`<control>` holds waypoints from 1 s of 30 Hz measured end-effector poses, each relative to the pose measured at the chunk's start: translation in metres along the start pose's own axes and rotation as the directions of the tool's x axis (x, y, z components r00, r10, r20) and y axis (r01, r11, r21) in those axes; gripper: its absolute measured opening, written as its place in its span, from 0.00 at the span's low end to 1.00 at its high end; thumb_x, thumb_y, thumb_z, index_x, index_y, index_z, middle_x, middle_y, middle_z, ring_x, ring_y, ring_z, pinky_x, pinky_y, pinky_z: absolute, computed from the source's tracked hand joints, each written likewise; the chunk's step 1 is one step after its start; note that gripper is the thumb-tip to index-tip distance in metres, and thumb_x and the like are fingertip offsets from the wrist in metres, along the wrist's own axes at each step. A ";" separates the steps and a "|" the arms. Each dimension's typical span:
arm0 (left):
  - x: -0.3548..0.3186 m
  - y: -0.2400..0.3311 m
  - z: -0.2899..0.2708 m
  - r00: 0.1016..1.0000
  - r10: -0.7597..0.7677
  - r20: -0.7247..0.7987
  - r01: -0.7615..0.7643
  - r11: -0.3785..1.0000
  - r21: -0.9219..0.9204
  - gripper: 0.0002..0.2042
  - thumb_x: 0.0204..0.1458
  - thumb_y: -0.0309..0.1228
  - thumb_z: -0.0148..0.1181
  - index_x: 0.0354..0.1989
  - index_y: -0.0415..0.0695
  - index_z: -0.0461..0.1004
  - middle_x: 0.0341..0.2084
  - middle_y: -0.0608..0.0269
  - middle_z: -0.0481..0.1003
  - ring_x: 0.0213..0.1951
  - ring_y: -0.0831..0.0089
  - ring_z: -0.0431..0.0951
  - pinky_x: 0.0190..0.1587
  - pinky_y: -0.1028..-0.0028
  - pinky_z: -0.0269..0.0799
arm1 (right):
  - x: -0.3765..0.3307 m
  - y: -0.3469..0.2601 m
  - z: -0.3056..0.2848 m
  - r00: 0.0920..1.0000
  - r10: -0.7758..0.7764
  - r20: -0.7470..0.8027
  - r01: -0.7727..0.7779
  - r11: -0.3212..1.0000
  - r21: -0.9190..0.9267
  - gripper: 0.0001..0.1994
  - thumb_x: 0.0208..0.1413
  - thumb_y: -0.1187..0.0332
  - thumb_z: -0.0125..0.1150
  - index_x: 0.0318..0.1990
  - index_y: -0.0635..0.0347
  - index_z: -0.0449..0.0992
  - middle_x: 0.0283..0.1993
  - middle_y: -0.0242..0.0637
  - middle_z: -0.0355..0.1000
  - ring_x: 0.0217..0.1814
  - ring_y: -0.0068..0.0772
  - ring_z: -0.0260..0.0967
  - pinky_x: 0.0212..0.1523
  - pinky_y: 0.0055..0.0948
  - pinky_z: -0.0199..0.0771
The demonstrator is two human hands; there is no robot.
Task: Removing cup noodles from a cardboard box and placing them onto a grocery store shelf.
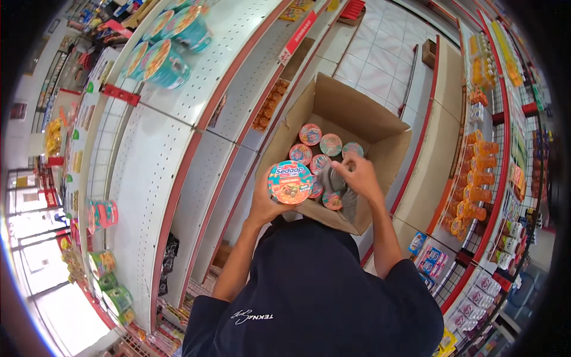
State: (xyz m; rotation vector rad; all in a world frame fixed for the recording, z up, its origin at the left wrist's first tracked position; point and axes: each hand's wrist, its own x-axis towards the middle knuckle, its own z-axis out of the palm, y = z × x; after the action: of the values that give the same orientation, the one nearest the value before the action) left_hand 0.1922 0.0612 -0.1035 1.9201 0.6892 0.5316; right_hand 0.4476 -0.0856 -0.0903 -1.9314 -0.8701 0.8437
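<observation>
My left hand (266,199) is wrapped round an instant noodle cup (290,182) with a teal and orange lid, its lid turned up toward me. The cup is over the near left side of an open cardboard box (342,101). Over the box's near right part my right hand (360,175) has its fingers closed on a grey cloth (350,205) that hangs down among the cups. Several more noodle cups (310,134) stand in the box, lids up. The cloth and my hands partly cover the nearest ones.
White perforated shelves (163,128) with red edges run along my left, with teal noodle cups (169,62) at the far end and green cups (116,297) nearer. To my right, racks hold orange bottles (482,163) and small packs (431,262). Pale floor tiles (372,56) lie beyond the box.
</observation>
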 end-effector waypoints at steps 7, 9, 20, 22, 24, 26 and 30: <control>-0.040 0.001 -0.027 0.994 -0.047 -0.100 0.042 0.998 -0.056 0.53 0.27 0.30 0.87 0.67 0.37 0.60 0.56 0.54 0.72 0.57 0.65 0.75 0.60 0.66 0.72 | 0.004 -0.080 0.015 0.946 -0.205 -0.252 0.193 0.979 -0.070 0.19 0.62 0.55 0.65 0.31 0.65 0.72 0.23 0.35 0.68 0.26 0.23 0.61 0.29 0.30 0.65; -0.046 0.005 -0.031 0.994 -0.060 -0.090 0.053 0.995 -0.081 0.52 0.27 0.34 0.86 0.66 0.38 0.62 0.56 0.52 0.69 0.58 0.57 0.72 0.61 0.62 0.68 | 0.000 -0.101 0.029 0.958 -0.137 -0.252 0.150 0.988 0.034 0.19 0.67 0.55 0.59 0.32 0.64 0.70 0.24 0.32 0.67 0.28 0.20 0.58 0.29 0.29 0.63; -0.058 0.014 -0.049 0.989 -0.054 -0.139 0.048 0.998 -0.046 0.52 0.27 0.36 0.86 0.64 0.36 0.61 0.53 0.50 0.68 0.54 0.55 0.73 0.58 0.64 0.69 | -0.026 -0.112 0.100 0.924 -0.274 -0.268 0.335 0.918 0.214 0.11 0.63 0.74 0.59 0.51 0.63 0.69 0.48 0.38 0.73 0.55 0.32 0.71 0.59 0.31 0.69; -0.058 0.014 -0.053 0.977 0.006 -0.213 -0.017 0.999 -0.049 0.51 0.26 0.35 0.85 0.64 0.36 0.62 0.53 0.50 0.68 0.54 0.54 0.73 0.58 0.64 0.69 | -0.040 -0.119 0.106 0.791 -0.570 -0.220 0.473 0.799 -0.371 0.20 0.57 0.79 0.59 0.59 0.61 0.70 0.54 0.49 0.70 0.60 0.50 0.69 0.62 0.40 0.69; -0.051 0.023 -0.062 0.982 0.114 -0.148 -0.116 0.993 -0.006 0.50 0.27 0.36 0.84 0.63 0.36 0.63 0.53 0.49 0.68 0.55 0.51 0.72 0.59 0.61 0.68 | -0.044 -0.114 0.111 0.779 -0.610 -0.146 0.546 0.773 -0.324 0.22 0.56 0.79 0.60 0.60 0.60 0.70 0.58 0.49 0.69 0.62 0.53 0.68 0.62 0.43 0.67; -0.049 0.022 -0.068 0.991 0.087 -0.101 -0.089 0.996 -0.012 0.49 0.28 0.36 0.83 0.64 0.37 0.64 0.55 0.49 0.67 0.57 0.50 0.71 0.61 0.60 0.67 | -0.056 -0.108 0.122 0.855 -0.507 0.111 0.517 0.852 -0.087 0.28 0.58 0.70 0.62 0.67 0.55 0.67 0.72 0.49 0.61 0.73 0.56 0.57 0.71 0.51 0.57; -0.053 -0.001 -0.068 0.981 0.119 -0.150 -0.136 0.985 -0.103 0.47 0.30 0.39 0.81 0.64 0.39 0.66 0.61 0.47 0.66 0.62 0.49 0.68 0.64 0.59 0.64 | -0.080 -0.149 0.135 0.774 -0.585 0.243 0.633 0.716 -0.295 0.30 0.62 0.62 0.58 0.70 0.60 0.62 0.76 0.50 0.54 0.79 0.55 0.47 0.75 0.50 0.48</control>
State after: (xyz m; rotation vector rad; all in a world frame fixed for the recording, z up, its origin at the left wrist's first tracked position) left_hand 0.1100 0.0716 -0.0795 1.8409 0.6160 0.7797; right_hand 0.2579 -0.0344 0.0013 -1.7008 -1.7322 0.4190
